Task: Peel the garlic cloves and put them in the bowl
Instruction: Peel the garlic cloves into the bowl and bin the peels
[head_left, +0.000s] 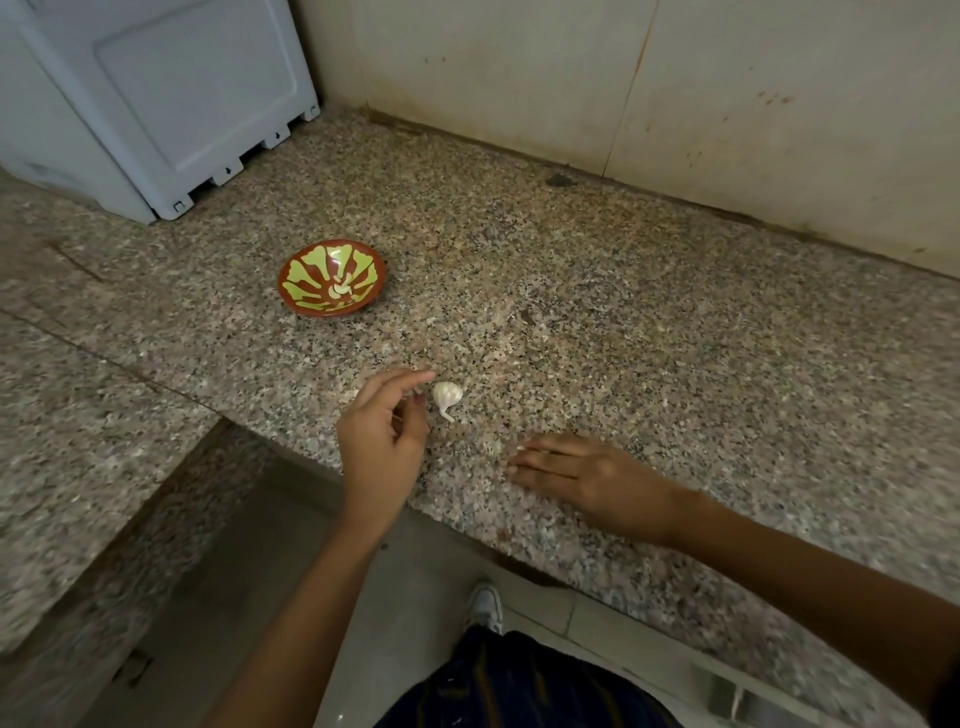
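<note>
A white papery garlic bulb (448, 395) lies on the speckled granite worktop (649, 322) just beside the left hand (382, 441)'s loosely curled, empty fingers (410, 376); the right hand (587, 475)'s fingers lie flat, straight.

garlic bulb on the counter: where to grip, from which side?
Pinch the rounded body of the garlic bulb from above, probably with the left hand, which is already beside it. The bulb lies on its side with its thin stem curling toward the counter edge; the stem looks too slim to hold.

We are in a home kitchen: speckled granite bench (623, 322), tiled wall (519, 78), white appliance (156, 104), painted bowl (332, 278).
</note>
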